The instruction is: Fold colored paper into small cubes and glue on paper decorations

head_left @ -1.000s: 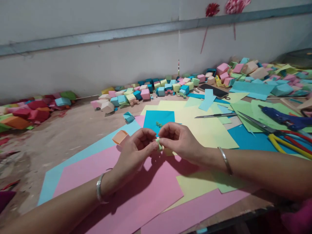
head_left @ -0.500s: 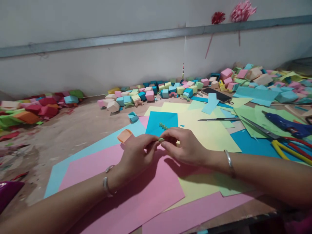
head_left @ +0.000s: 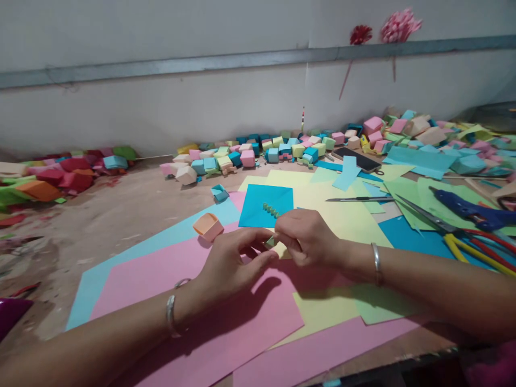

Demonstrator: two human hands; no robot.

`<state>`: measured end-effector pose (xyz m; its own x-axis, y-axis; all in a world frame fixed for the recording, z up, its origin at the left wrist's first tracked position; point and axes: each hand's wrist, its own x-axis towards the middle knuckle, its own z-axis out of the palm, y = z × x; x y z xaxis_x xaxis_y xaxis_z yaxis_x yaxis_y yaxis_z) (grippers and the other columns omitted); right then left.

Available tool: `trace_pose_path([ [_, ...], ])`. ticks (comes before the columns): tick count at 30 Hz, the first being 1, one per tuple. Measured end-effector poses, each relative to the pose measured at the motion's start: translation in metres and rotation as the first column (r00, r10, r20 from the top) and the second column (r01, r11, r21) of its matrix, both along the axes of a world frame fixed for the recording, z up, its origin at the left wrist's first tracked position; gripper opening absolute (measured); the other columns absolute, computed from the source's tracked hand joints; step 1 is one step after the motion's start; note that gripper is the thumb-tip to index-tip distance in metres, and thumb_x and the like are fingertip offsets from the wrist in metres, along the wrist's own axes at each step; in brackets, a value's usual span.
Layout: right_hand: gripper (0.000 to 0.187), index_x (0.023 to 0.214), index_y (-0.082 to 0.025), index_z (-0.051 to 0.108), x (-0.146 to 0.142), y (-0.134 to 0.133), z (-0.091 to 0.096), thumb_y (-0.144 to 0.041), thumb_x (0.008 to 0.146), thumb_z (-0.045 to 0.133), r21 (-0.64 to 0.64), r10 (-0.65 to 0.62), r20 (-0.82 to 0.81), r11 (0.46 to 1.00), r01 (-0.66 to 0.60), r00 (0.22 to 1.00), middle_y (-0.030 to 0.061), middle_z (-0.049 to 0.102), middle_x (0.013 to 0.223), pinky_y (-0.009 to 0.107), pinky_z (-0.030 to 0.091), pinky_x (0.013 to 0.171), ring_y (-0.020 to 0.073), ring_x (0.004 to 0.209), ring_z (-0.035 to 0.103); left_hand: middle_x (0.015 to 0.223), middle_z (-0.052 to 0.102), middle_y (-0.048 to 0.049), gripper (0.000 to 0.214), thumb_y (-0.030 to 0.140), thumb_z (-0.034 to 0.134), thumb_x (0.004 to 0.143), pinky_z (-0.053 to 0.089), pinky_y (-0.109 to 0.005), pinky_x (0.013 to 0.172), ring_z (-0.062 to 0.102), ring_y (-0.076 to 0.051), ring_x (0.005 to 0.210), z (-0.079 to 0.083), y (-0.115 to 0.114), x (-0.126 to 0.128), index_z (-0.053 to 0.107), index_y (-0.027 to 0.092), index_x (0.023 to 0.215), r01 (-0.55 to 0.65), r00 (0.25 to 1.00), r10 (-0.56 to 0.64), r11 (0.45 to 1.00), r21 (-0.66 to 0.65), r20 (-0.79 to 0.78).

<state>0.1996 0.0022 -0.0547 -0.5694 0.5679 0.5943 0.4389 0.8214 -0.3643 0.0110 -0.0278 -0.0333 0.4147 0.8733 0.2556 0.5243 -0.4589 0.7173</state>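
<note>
My left hand [head_left: 234, 260] and my right hand [head_left: 306, 236] meet over a spread of coloured paper sheets. Both pinch a small green folded paper strip [head_left: 271, 242] between fingertips; most of it is hidden by the fingers. Just beyond them a short green zigzag-folded strip [head_left: 271, 209] lies on a blue square sheet [head_left: 258, 207]. A small orange paper box [head_left: 208, 226] sits to the left of my left hand on the pale blue sheet. A large pink sheet [head_left: 226, 317] lies under my wrists.
Scissors with yellow and red handles [head_left: 463, 231], a blue glue gun [head_left: 471, 207] and a craft knife [head_left: 355, 199] lie at the right. A phone [head_left: 358, 158] rests behind them. Several paper cubes [head_left: 250, 153] line the wall; more [head_left: 60, 174] are piled at left.
My hands dropped slightly toward the table while working the green strip. My left fingers stretched out more along it; my right hand closed tighter over it. The view shifted a little.
</note>
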Motion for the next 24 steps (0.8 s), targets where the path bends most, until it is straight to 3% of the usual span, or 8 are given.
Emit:
trace_pose_path([
  [3, 0.018, 0.062, -0.021, 0.044, 0.000, 0.000, -0.002, -0.015, 0.078, 0.045, -0.033, -0.028, -0.025, 0.999, 0.027, 0.999, 0.0000, 0.046, 0.058, 0.028, 0.026, 0.055, 0.0134, 0.056, 0.035, 0.069, 0.070, -0.0032, 0.010, 0.022, 0.061, 0.083, 0.047, -0.023, 0.052, 0.062, -0.014, 0.059, 0.001, 0.000, 0.002, 0.070, 0.017, 0.084, -0.009, 0.997, 0.022, 0.984, -0.179, 0.074],
  [5, 0.020, 0.062, -0.021, 0.046, -0.001, 0.000, -0.003, -0.018, 0.082, 0.044, -0.042, -0.036, -0.056, 0.999, 0.034, 0.998, 0.0002, 0.048, 0.057, 0.028, 0.028, 0.055, 0.0133, 0.056, 0.037, 0.065, 0.069, -0.0022, 0.012, 0.023, 0.061, 0.084, 0.046, -0.021, 0.048, 0.060, -0.012, 0.054, 0.001, 0.001, 0.003, 0.070, 0.016, 0.080, -0.016, 0.994, 0.039, 0.976, -0.219, 0.105],
  [10, 0.025, 0.073, -0.021, 0.059, -0.002, 0.000, -0.002, -0.027, 0.093, 0.044, -0.159, -0.014, -0.205, 0.987, -0.019, 0.979, 0.0020, 0.060, 0.067, 0.027, 0.038, 0.060, 0.0138, 0.062, 0.051, 0.064, 0.066, 0.0000, 0.004, 0.021, 0.068, 0.078, 0.045, -0.020, 0.047, 0.057, -0.010, 0.052, 0.001, 0.003, 0.002, 0.068, 0.017, 0.078, -0.118, 0.958, 0.139, 0.988, -0.095, 0.250],
  [14, 0.020, 0.088, -0.021, 0.065, -0.002, 0.001, -0.005, -0.027, 0.094, 0.047, -0.221, 0.017, -0.303, 0.971, -0.088, 0.953, 0.0036, 0.067, 0.077, 0.029, 0.044, 0.066, 0.0147, 0.069, 0.058, 0.065, 0.066, 0.0014, 0.004, 0.016, 0.070, 0.076, 0.048, -0.019, 0.048, 0.058, -0.009, 0.051, -0.002, 0.006, 0.000, 0.066, 0.017, 0.077, -0.104, 0.919, 0.126, 0.991, -0.080, 0.374],
  [20, 0.023, 0.096, -0.022, 0.067, -0.004, -0.007, -0.002, -0.032, 0.096, 0.047, -0.389, -0.031, -0.345, 0.914, -0.113, 0.938, 0.0028, 0.069, 0.084, 0.028, 0.047, 0.070, 0.0135, 0.075, 0.062, 0.068, 0.069, -0.0005, 0.006, 0.019, 0.074, 0.074, 0.052, -0.020, 0.053, 0.064, -0.011, 0.057, -0.005, 0.008, -0.005, 0.069, 0.017, 0.077, -0.097, 0.934, 0.098, 0.995, -0.020, 0.345],
  [24, 0.016, 0.094, -0.020, 0.067, -0.007, -0.014, 0.004, -0.031, 0.090, 0.056, -0.474, -0.076, -0.368, 0.872, -0.117, 0.927, 0.0035, 0.069, 0.087, 0.028, 0.048, 0.069, 0.0139, 0.077, 0.062, 0.065, 0.070, -0.0010, 0.009, 0.022, 0.076, 0.073, 0.053, -0.021, 0.051, 0.065, -0.012, 0.053, -0.004, 0.008, -0.004, 0.069, 0.016, 0.075, -0.074, 0.926, 0.100, 0.994, -0.086, 0.364],
])
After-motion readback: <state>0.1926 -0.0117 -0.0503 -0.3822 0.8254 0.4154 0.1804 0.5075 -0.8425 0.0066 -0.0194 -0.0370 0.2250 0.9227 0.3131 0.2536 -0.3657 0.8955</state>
